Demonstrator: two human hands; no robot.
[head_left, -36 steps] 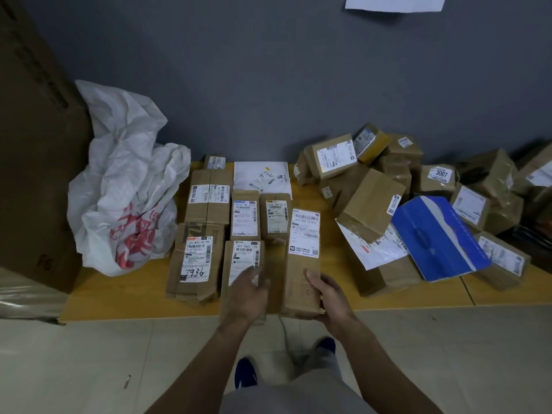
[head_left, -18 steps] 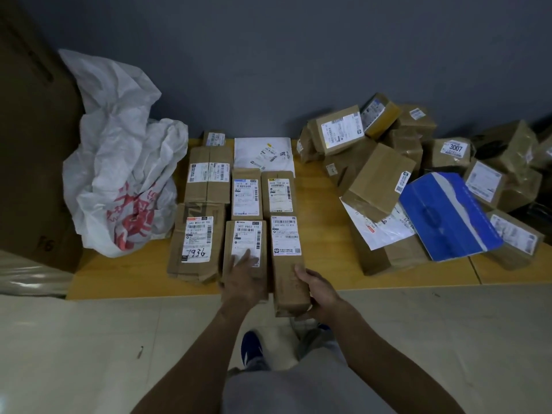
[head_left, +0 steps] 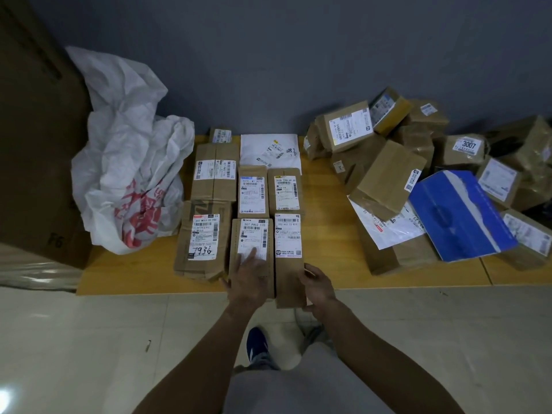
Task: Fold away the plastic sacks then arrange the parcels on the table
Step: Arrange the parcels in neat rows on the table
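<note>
Several brown cardboard parcels lie in neat rows on the low yellow table (head_left: 134,276). My left hand (head_left: 248,276) rests flat on the front middle parcel (head_left: 252,234), fingers straight on its label. My right hand (head_left: 318,286) grips the near right edge of a long narrow parcel (head_left: 288,264) that lies beside it and overhangs the table's front edge. A crumpled white plastic sack with red print (head_left: 128,174) sits at the table's left end. A loose heap of parcels (head_left: 385,180) with a blue box (head_left: 460,213) covers the right side.
A large cardboard box (head_left: 35,144) stands at the far left against the grey wall. A white mailer (head_left: 270,152) lies at the back of the rows. A bare strip of table separates the rows from the heap. Pale tiled floor and my blue shoe (head_left: 255,343) lie below.
The long narrow parcel has slid left and straightened, now lying flush against the front middle parcel. My left hand moved forward onto that parcel's label.
</note>
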